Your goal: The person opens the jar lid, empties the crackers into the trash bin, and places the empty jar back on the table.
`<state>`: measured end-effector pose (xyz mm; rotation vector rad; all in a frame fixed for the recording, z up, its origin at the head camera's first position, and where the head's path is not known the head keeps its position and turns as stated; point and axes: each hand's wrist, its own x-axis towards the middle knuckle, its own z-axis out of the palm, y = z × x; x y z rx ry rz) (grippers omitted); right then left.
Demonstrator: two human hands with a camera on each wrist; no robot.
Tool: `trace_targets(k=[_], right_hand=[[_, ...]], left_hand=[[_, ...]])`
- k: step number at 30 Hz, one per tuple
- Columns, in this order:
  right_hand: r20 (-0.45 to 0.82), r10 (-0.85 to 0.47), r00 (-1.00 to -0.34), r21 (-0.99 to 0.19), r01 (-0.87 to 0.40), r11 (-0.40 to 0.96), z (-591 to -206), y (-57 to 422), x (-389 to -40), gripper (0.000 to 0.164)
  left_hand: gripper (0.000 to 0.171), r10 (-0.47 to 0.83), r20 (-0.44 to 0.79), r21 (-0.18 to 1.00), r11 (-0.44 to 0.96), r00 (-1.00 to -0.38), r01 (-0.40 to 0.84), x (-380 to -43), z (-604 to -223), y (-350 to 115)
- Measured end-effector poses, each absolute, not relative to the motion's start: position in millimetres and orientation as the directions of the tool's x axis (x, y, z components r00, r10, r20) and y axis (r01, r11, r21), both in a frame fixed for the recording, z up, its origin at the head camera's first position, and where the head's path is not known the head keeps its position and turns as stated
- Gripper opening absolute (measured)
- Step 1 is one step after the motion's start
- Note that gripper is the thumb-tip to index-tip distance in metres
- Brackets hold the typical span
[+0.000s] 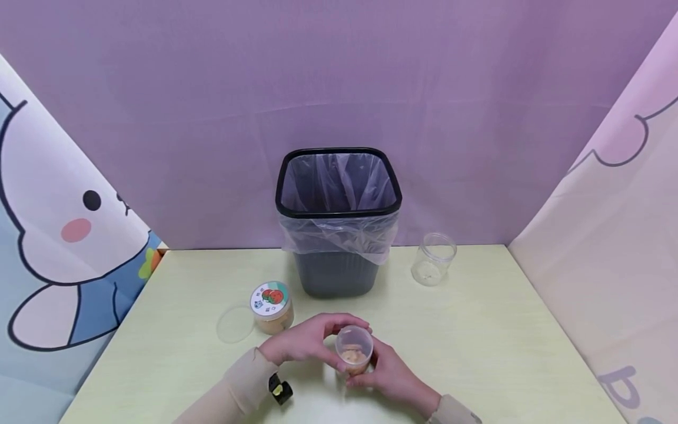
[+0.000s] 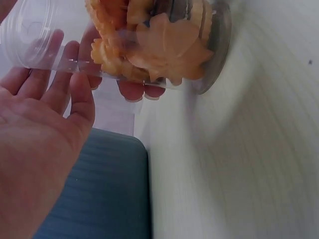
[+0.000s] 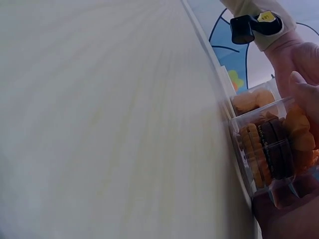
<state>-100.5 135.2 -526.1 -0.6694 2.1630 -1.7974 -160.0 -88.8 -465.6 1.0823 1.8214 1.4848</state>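
Both hands hold a see-through plastic jar [image 1: 354, 340] upright near the front middle of the table, its open mouth facing up. Inside are cookies [image 2: 172, 47], several flower-shaped and orange-brown, with a dark one [image 3: 275, 144] among them in the right wrist view. My left hand [image 1: 312, 340] curves round the jar from the left, thumb in front and fingers behind. From the right, my right hand [image 1: 394, 377] grips its lower side, thumb at the front. The jar's base is close over the table in the left wrist view.
Left of the hands stands a lidded cookie jar [image 1: 272, 307] with a strawberry label, beside a flat clear lid [image 1: 235, 324]. A dark bin [image 1: 336, 277] lined with a plastic bag stands behind. Another see-through jar [image 1: 433, 259] is at the back right of the table [image 1: 477, 330].
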Motion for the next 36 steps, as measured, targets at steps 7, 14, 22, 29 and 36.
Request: trace_targets(k=[7,14,22,29,36], right_hand=[[0.09,-0.498,-0.863,-0.974,-0.18,0.135,-525.8,135.1,-101.4,0.08],[0.089,-0.502,-0.86,-0.975,-0.179,0.134,-526.1,135.9,-102.3,0.082],[0.077,-0.503,-0.861,-0.979,-0.16,0.125,-525.7,135.7,-101.4,0.081],[0.075,-0.495,-0.865,-0.979,-0.159,0.129,-526.1,135.3,-100.0,0.079],[0.081,-0.487,-0.87,-0.978,-0.163,0.13,-527.2,135.4,-100.2,0.077]], left_hand=[[0.069,0.799,0.123,0.963,0.048,-0.588,0.266,-152.1,-468.9,-88.6],[0.067,0.716,0.192,0.953,0.027,-0.671,0.301,-138.8,-472.8,-84.4],[0.066,0.591,0.206,0.951,0.065,-0.78,0.301,-120.1,-475.0,-77.2],[0.067,0.476,0.177,0.961,0.107,-0.861,0.257,-105.1,-474.0,-70.7],[0.067,0.341,0.165,0.963,0.145,-0.926,0.225,-91.1,-476.1,-61.3]])
